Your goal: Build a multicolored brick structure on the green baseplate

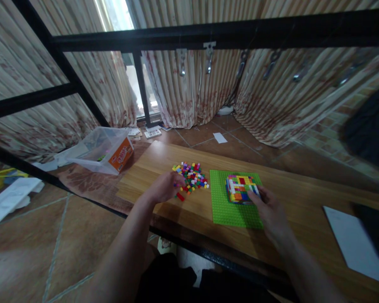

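Observation:
On the left of the wooden bench, my left hand (168,187) reaches into the near left edge of a pile of small coloured toy bricks (194,176). Its fingers are curled down, and whatever is between them is hidden. A red brick (180,196) lies just below those fingertips. A multicoloured toy-brick block (240,189) stands on a green studded baseplate (221,210). Around its right side is my right hand (269,206), closed, with the thumb on the near right corner and the fingers partly hidden behind.
The wooden bench top (183,214) runs under everything. A clear plastic bin (97,147) with an orange label stands beyond its left end. A white sheet or board (353,240) and a dark object (375,227) lie at the right. A black metal bar (189,37) crosses above.

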`<state>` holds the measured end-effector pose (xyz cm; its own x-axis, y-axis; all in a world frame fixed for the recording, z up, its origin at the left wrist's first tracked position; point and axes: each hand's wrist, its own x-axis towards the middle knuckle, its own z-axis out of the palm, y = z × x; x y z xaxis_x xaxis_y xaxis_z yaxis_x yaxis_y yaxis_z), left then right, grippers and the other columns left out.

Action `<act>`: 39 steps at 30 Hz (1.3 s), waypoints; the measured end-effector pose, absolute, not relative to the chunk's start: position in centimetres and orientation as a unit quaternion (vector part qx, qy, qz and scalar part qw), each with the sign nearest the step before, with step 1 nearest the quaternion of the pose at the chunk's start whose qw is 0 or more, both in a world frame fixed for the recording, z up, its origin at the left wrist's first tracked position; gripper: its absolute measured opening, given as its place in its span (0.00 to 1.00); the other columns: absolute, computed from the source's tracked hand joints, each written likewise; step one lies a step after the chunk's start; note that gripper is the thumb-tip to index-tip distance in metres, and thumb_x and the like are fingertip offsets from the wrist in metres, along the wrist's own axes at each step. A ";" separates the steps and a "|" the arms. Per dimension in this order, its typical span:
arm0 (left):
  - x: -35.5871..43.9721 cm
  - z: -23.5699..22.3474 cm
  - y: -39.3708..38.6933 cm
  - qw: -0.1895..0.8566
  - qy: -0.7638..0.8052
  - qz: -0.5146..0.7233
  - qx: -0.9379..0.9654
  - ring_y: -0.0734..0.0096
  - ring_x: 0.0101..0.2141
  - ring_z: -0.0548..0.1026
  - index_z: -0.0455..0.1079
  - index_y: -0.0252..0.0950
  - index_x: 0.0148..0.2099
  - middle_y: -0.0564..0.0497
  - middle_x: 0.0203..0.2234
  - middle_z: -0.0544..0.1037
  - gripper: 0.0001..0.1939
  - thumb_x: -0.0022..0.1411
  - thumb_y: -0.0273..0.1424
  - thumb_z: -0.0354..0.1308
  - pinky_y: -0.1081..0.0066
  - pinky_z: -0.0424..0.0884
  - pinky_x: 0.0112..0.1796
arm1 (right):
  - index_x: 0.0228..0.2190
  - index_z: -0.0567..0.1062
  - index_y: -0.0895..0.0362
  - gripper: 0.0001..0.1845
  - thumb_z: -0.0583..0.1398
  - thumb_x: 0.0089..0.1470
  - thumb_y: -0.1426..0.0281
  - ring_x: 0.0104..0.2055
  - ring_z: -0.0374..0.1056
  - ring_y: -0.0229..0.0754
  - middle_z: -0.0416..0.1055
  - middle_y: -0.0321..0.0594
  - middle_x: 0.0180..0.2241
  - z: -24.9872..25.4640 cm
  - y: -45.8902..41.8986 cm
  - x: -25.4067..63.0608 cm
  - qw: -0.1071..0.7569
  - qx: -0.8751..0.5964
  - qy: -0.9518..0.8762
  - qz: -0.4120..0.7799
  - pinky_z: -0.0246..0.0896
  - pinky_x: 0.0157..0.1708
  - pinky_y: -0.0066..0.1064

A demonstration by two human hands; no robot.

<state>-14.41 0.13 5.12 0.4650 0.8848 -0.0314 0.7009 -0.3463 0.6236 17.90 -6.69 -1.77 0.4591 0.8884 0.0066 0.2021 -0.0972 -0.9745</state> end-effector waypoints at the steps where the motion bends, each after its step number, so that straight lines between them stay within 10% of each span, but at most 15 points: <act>1: -14.6 5.1 0.1 0.299 0.480 0.151 0.811 0.69 0.34 0.76 0.79 0.34 0.33 0.50 0.32 0.80 0.12 0.51 0.18 0.56 0.72 0.70 0.39 | 0.45 0.76 0.55 0.29 0.66 0.45 0.50 0.44 0.74 0.53 0.78 0.45 0.43 -1.7 -6.7 17.9 0.534 -0.674 -0.391 0.328 0.67 0.49 0.49; 39: -16.0 4.7 0.9 0.185 0.661 0.089 0.722 0.68 0.32 0.75 0.78 0.35 0.44 0.49 0.32 0.80 0.14 0.54 0.27 0.58 0.73 0.64 0.31 | 0.41 0.79 0.54 0.25 0.64 0.47 0.50 0.42 0.75 0.52 0.80 0.43 0.40 -0.9 -6.9 18.0 0.494 -0.685 -0.421 0.332 0.67 0.47 0.46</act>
<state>-16.01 0.91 4.67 0.1100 0.9871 -0.1166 0.9213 -0.0573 0.3846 18.04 -6.88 -0.93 0.4259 0.9039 -0.0399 0.2485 -0.1592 -0.9555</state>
